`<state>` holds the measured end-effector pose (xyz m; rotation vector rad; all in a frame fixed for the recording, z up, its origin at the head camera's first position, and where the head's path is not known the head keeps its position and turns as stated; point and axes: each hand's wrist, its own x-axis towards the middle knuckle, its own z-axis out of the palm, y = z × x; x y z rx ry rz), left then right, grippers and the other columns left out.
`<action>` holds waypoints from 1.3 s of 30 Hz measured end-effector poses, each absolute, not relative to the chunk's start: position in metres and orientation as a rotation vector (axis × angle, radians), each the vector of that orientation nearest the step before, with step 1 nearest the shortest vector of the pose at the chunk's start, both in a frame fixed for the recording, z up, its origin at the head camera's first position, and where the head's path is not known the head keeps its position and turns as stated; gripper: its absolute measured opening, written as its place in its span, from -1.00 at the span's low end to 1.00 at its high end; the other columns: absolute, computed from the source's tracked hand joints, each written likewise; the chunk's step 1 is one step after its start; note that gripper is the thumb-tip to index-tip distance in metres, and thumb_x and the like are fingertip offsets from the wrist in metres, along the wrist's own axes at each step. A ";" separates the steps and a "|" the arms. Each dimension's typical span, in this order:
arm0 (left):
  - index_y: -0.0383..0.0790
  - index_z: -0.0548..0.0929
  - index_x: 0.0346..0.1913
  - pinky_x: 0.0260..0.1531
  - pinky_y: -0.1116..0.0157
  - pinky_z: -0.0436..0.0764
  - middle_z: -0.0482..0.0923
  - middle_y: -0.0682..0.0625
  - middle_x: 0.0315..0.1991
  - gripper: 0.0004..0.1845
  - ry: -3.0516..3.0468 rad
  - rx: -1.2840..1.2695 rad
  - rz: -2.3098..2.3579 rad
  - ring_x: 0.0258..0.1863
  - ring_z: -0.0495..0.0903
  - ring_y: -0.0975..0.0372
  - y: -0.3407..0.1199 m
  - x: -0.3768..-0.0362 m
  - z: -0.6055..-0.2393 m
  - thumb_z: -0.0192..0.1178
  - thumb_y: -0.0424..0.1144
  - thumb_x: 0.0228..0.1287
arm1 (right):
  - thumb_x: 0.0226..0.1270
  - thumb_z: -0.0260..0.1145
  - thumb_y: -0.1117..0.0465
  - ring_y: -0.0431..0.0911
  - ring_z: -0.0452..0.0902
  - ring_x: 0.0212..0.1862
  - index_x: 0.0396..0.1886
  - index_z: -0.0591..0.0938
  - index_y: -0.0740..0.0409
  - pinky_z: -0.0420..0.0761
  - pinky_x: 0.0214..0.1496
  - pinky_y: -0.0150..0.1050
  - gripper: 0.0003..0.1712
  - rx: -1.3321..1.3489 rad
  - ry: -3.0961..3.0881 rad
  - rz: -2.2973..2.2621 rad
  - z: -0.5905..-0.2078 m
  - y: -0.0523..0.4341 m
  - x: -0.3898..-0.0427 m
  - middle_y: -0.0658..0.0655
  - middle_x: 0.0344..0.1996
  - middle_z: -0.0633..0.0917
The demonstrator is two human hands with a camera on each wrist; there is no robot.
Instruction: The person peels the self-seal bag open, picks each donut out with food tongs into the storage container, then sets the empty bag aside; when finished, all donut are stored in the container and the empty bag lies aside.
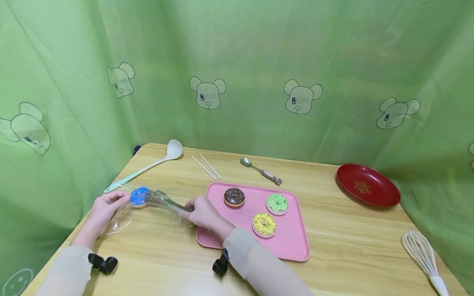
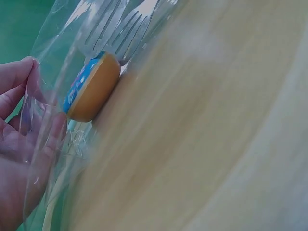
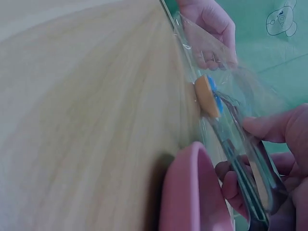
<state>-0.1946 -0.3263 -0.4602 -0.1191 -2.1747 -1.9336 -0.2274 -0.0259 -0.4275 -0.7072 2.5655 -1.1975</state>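
A clear plastic bag (image 1: 120, 220) lies stretched between the hands at the table's left. My left hand (image 1: 103, 211) pinches its edge between thumb and fingers. Seen through the film, a blue-iced donut (image 1: 138, 197) with an orange-brown base is at the slotted ends of metal tongs (image 2: 130, 36); it looks to be inside the bag. My right hand (image 1: 205, 213) grips the tongs by their arms, over the left edge of the pink tray (image 1: 289, 246). In the right wrist view, the tongs' tips meet the donut's iced side.
Chocolate (image 1: 234, 197), green (image 1: 277, 204) and yellow (image 1: 264, 225) donuts lie on the pink tray. Behind are a ladle (image 1: 174, 149), two white sticks (image 1: 203, 166) and a spoon (image 1: 261, 170). A red plate (image 1: 370, 185) and a whisk (image 1: 422, 255) are at the right.
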 end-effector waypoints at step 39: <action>-0.24 0.64 -0.26 -0.29 0.52 0.56 0.63 0.13 -0.37 -0.94 -2.149 -0.118 -1.983 -0.36 0.59 0.33 -0.325 -0.191 -0.457 0.19 -0.35 0.25 | 0.04 0.45 0.23 -0.05 0.56 -0.64 -0.30 0.66 0.36 0.65 -0.57 -0.20 -0.71 -0.186 1.934 -1.653 -0.435 -0.040 -0.232 0.36 -0.53 0.65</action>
